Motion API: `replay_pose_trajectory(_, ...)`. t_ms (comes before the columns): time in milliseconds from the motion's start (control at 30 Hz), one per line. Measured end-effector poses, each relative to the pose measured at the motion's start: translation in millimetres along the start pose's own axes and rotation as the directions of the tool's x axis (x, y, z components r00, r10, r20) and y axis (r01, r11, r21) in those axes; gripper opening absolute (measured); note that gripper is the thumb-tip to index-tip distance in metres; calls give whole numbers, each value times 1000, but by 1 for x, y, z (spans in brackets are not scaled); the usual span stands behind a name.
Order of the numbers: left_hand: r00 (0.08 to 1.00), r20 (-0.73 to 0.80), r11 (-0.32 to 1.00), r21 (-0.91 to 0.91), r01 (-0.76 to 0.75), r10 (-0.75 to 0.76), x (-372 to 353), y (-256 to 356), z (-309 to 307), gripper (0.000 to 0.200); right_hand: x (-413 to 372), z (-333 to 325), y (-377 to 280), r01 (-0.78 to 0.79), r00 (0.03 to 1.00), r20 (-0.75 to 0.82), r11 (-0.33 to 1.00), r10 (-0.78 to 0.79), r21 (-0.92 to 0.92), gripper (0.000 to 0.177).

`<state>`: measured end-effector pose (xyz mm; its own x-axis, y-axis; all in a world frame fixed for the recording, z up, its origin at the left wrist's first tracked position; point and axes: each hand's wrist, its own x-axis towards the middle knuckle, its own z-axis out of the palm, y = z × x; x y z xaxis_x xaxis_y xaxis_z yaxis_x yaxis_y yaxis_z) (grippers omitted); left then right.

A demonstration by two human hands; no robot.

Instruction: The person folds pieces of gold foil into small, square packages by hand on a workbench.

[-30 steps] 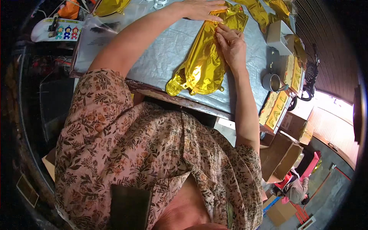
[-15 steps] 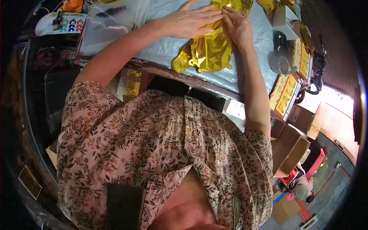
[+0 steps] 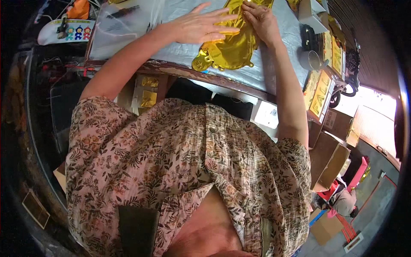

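Note:
A flat, shiny gold foil balloon lies on the silvery sheet covering the worktable, its lower end near the front edge. My left hand is spread, palm down, with its fingertips over the left side of the foil. On the other side, my right hand has its fingers bent and drawn together at the foil's upper right edge, closed on it. The far end of the foil runs out of the top of the view.
Clear plastic sheeting covers the table's left part. A white box, a mug and yellow boxes marked FALL stand along the right. Cardboard boxes are on the right, and a person is farther off.
My left hand has shifted slightly left, its fingers more spread and less over the foil. My right hand has moved up a little. The view has shifted slightly.

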<state>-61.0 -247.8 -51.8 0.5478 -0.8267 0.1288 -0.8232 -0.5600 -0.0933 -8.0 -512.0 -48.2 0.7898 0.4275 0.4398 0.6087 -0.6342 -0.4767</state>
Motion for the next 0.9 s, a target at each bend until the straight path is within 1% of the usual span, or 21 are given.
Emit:
replay_pose_trajectory(67, 1000, 16, 989, -145, 5, -3, -5, 7, 2, 53, -1, 13, 24, 31, 999, -15, 999, -31, 11, 26)
replay_pose_trajectory(100, 998, 61, 988, -153, 3, 6, -6, 9, 0, 55, 1, 15, 26, 63, 998, -27, 998, -63, 24, 26)
replay_pose_trajectory(200, 999, 50, 984, -177, 19, -11, -14, 22, -8, 57, -2, 14, 30, 56, 998, 1, 998, -56, -31, 28)
replay_pose_trajectory(233, 996, 83, 982, -182, 40, -25, -14, 32, -16, 59, -2, 13, 29, 61, 998, -2, 998, -61, -33, 28)
replay_pose_trajectory(300, 993, 104, 979, -203, -27, 50, -17, 40, -21, 62, -1, 12, 28, 71, 997, 10, 993, -71, -89, 29)
replay_pose_trajectory(333, 997, 47, 974, -222, -42, 54, -20, 45, -19, 61, -1, 11, 27, 76, 997, 5, 993, -76, -93, 29)
replay_pose_trajectory(367, 997, 43, 976, -214, -45, 56, -16, 39, -19, 61, -1, 10, 25, 53, 999, 13, 995, -52, -80, 29)
replay_pose_trajectory(433, 995, 89, 897, -441, -9, 54, -1, 24, -22, 56, -2, 10, 23, -3, 1000, 21, 1000, 4, -20, 28)
replay_pose_trajectory(467, 993, -115, 919, -393, -21, -27, 8, 11, -19, 51, -3, 11, 22, -2, 1000, 17, 1000, 2, -22, 28)
replay_pose_trajectory(500, 993, -117, 921, -390, -23, -24, 18, -4, -14, 51, -4, 12, 21, 0, 1000, 2, 1000, 0, -11, 28)
replay_pose_trajectory(567, 979, -128, 894, -439, 88, -159, 45, -36, -3, 47, -5, 12, 19, 6, 1000, -13, 1000, -6, -3, 29)
replay_pose_trajectory(600, 978, -133, 896, -436, 86, -159, 58, -51, 6, 47, -4, 11, 16, -7, 1000, -3, 1000, 7, -7, 29)
replay_pose_trajectory(667, 979, -116, 931, -346, 119, -168, 85, -77, 25, 50, -3, 7, 12, -18, 1000, 9, 1000, 18, -26, 29)
replay_pose_trajectory(700, 986, -54, 963, -233, 138, -155, 95, -86, 26, 52, -2, 7, 11, -16, 1000, 6, 999, 17, -28, 29)
replay_pose_trajectory(733, 987, -56, 964, -231, 135, -152, 101, -93, 29, 52, -2, 7, 11, -47, 999, 13, 999, 47, -3, 30)
replay_pose_trajectory(800, 987, -90, 979, -164, 119, -135, 111, -101, 36, 53, -3, 6, 9, -91, 995, 33, 995, 90, 38, 31)
replay_pose_trajectory(833, 988, -87, 979, -167, 115, -131, 113, -103, 41, 53, -3, 5, 9, -97, 995, 33, 995, 96, 39, 31)
replay_pose_trajectory(900, 963, -190, 969, -197, 151, -189, 113, -105, 48, 51, -4, 3, 9, -75, 997, 30, 996, 73, 57, 31)
